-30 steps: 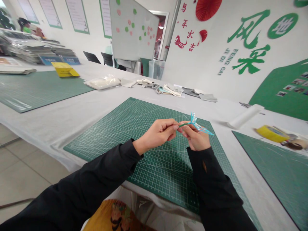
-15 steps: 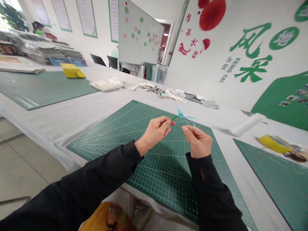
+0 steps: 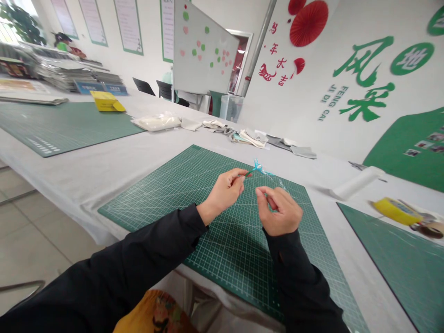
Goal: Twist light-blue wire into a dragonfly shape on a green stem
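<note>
Between the thumb and fingers of my left hand [image 3: 225, 188] is the green stem of a small artificial flower [image 3: 258, 167], with light-blue, glittery petals at its tip pointing up and to the right. My right hand [image 3: 280, 208] is just below and to the right of the flower, thumb and forefinger pinched together. Whatever sits in that pinch, perhaps something very thin, is too small to make out. Both hands are above a green gridded cutting mat [image 3: 166, 194].
Beyond the mat lie a plastic bag [image 3: 157, 122] and fabric scraps [image 3: 248, 137]. A yellow packet [image 3: 107, 101] rests on another mat at left. To the right are a white roll [image 3: 359, 181], a yellow item [image 3: 397, 211] and a third mat [image 3: 398, 259]. Stacked papers [image 3: 69, 71] stand far left.
My right hand has shifted left and slightly down, its fingers still pinched. The flower has swung a little left and lower in my left hand, which moved only slightly.
</note>
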`<move>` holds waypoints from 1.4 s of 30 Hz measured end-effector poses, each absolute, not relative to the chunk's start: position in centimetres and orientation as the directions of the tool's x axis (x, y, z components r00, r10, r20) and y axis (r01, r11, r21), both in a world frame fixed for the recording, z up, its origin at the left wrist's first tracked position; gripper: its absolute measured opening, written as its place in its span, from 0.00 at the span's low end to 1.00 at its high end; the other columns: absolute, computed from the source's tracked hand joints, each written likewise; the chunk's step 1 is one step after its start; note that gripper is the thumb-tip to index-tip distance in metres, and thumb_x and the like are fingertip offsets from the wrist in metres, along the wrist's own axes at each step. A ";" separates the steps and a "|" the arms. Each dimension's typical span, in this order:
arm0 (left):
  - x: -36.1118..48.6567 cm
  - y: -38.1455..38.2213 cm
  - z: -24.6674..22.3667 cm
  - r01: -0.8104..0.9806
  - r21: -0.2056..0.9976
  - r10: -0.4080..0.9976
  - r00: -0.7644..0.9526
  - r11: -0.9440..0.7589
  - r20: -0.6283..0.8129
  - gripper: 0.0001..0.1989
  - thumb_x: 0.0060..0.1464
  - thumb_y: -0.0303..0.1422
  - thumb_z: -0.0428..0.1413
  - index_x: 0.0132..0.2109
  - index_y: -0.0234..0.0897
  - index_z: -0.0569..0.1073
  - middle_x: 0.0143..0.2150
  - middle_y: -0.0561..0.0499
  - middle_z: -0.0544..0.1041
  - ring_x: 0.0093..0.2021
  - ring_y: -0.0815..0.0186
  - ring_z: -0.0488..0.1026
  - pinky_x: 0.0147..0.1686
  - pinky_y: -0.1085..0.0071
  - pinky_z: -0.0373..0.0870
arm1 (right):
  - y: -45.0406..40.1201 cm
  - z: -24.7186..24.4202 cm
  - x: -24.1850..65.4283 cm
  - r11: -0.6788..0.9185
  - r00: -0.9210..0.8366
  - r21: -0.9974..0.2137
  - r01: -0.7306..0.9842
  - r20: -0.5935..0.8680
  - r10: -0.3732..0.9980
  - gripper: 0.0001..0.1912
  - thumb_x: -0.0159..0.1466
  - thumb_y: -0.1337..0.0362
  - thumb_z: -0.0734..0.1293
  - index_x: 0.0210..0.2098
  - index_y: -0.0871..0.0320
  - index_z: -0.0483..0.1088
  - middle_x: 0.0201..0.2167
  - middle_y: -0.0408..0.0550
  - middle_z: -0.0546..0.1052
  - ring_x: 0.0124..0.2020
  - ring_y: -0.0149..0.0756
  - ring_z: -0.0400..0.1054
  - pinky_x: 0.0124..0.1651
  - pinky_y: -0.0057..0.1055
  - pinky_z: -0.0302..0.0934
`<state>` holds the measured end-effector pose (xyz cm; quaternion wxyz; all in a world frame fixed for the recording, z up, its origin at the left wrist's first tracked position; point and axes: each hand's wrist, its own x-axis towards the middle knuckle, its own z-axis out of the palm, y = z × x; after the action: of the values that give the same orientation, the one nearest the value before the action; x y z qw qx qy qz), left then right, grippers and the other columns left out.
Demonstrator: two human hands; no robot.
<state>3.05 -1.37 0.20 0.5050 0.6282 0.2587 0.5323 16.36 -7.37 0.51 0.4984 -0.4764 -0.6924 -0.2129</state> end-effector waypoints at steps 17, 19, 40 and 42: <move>2.3 -0.6 -0.2 -0.437 0.899 0.931 0.315 -0.030 0.184 0.13 0.44 0.33 0.61 0.36 0.27 0.77 0.22 0.53 0.68 0.19 0.79 0.56 0.18 0.78 0.48 | -6.6 -1.2 16.1 0.399 0.118 -0.348 0.848 0.858 0.499 0.11 0.61 0.63 0.63 0.29 0.60 0.76 0.15 0.39 0.58 0.17 0.27 0.54 0.24 0.27 0.53; 2.3 -0.4 -0.3 -0.449 0.893 0.929 0.329 -0.003 0.168 0.16 0.43 0.35 0.62 0.37 0.27 0.78 0.22 0.53 0.68 0.19 0.79 0.57 0.17 0.79 0.47 | -6.8 -1.3 16.2 0.381 0.142 -0.375 0.845 0.845 0.516 0.11 0.61 0.62 0.63 0.29 0.59 0.76 0.15 0.39 0.59 0.17 0.27 0.55 0.24 0.27 0.53; 1.9 -0.2 0.9 -0.302 0.907 0.910 0.203 -0.294 0.363 0.09 0.45 0.34 0.61 0.29 0.30 0.77 0.21 0.55 0.66 0.23 0.75 0.60 0.23 0.76 0.55 | -5.5 -2.0 26.1 0.359 0.668 -0.915 -0.184 0.152 0.729 0.13 0.47 0.57 0.71 0.21 0.58 0.67 0.20 0.40 0.73 0.12 0.19 0.49 0.12 0.20 0.44; 1.9 -0.2 0.8 -0.284 0.906 0.905 0.198 -0.314 0.375 0.08 0.46 0.33 0.60 0.29 0.30 0.78 0.22 0.55 0.67 0.23 0.75 0.60 0.24 0.75 0.56 | -5.4 -1.5 25.5 0.375 0.686 -0.911 -0.174 0.160 0.710 0.14 0.45 0.57 0.72 0.22 0.58 0.67 0.20 0.39 0.73 0.12 0.19 0.50 0.12 0.19 0.44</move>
<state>1.93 -0.15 0.83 0.5195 0.5737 0.2708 0.5724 25.54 -5.43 -1.54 0.7812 -0.4824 -0.2774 0.2829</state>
